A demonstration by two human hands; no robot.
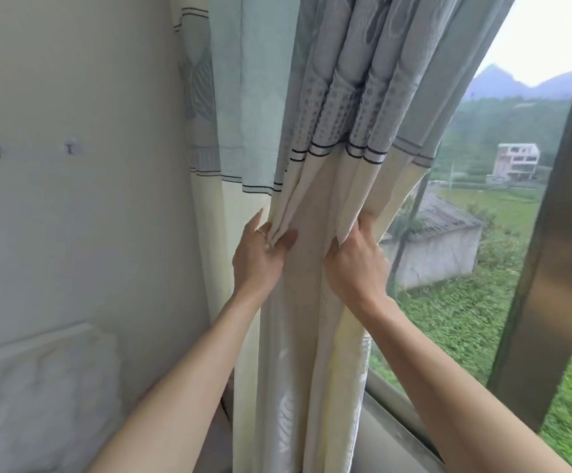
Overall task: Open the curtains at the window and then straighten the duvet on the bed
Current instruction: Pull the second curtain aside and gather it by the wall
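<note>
The curtain (315, 138), pale blue on top and cream below with dark stripes, hangs bunched in folds at the left side of the window (482, 186). My left hand (259, 256), a ring on one finger, pinches the folds on the bundle's left side. My right hand (356, 257) grips the folds on its right side at the same height. The bundle is drawn in between both hands. To the right of the curtain the glass is uncovered and shows fields, houses and hills. The duvet is out of view.
A white wall (73, 216) with two small hooks (70, 147) stands to the left. A padded white headboard (38, 397) fills the lower left corner. A metal window post (551, 250) rises at the right, and the window sill (397, 435) runs below the glass.
</note>
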